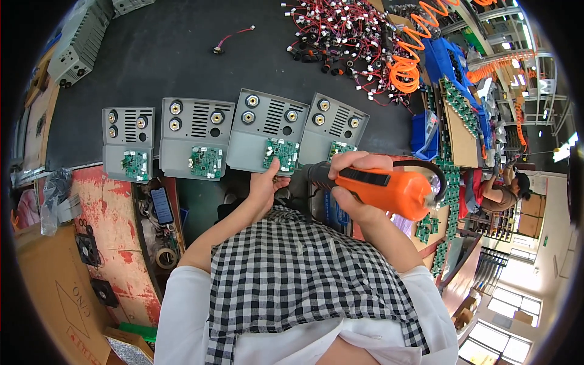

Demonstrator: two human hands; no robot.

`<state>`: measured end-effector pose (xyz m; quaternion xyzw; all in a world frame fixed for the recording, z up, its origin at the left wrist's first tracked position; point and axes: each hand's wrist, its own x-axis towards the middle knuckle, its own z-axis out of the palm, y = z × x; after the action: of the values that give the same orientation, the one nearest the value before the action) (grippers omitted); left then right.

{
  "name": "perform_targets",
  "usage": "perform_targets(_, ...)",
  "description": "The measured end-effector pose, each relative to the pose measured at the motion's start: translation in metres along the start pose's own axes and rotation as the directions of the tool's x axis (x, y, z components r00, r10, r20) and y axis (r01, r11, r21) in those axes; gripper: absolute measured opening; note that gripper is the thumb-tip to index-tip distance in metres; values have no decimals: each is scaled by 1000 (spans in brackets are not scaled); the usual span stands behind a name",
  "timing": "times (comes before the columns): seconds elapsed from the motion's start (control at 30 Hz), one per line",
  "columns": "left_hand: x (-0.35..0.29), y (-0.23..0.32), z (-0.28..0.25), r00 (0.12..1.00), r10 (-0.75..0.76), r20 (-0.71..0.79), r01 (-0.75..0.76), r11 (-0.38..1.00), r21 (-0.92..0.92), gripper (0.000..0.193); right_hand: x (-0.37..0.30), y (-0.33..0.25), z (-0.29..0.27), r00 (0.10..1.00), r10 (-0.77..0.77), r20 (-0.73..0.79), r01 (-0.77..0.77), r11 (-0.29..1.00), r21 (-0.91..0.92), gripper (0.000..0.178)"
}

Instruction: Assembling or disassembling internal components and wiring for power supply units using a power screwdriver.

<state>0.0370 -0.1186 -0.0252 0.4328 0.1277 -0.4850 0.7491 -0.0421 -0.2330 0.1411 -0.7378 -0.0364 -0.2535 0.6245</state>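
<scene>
Four-sided grey metal panels stand in a row along the table's near edge, each with brass fittings, vent slots and a green circuit board. With its thumb on one circuit board (pixel 281 154), my left hand (pixel 265 185) grips the near edge of the third grey panel (pixel 246 155) from the left. My right hand (pixel 350 204) is wrapped around an orange electric screwdriver (pixel 395 193) with a black grip strip. Its dark front end points left, near the fourth panel (pixel 313 145). The screwdriver's tip cannot be made out clearly.
A heap of wire leads with white connectors (pixel 340 36) lies at the far right, beside an orange coiled hose (pixel 403 74). A blue bin (pixel 424 135) and many circuit boards (pixel 450 188) are on the right. Stacked grey panels (pixel 82 45) stand far left. Another person (pixel 500 193) works at right.
</scene>
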Motion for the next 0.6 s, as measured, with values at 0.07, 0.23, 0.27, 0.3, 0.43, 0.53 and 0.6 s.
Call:
perform_targets(0.07,3,-2,-4,1000,3,18,-2,1000,-18,25,1,0,-1,1000,9,-12,-9,1000,8,45)
perform_targets(0.23,15,-8,-20,982,-80,173,102,987,-122,26,-3,-10,0,998,-21,-66,24,999,45,45)
perform_targets(0.27,15,-7,-24,975,-95,199,121,985,-123,26,-3,-13,-1,996,-18,-85,25,997,78,46)
perform_targets(0.3,16,-7,-30,975,-92,201,118,986,-121,26,-1,-13,-2,992,-46,-119,56,994,89,46)
perform_targets(0.43,1,8,-40,927,-241,288,208,968,141,22,-2,-20,-4,975,-61,-212,84,991,101,46)
perform_targets(0.53,-23,29,-42,899,-260,352,212,962,171,21,2,-29,2,959,-32,-280,76,986,147,39)
perform_targets(0.6,-36,46,-37,799,-280,531,229,960,162,27,3,-32,3,958,-19,-285,68,984,164,39)
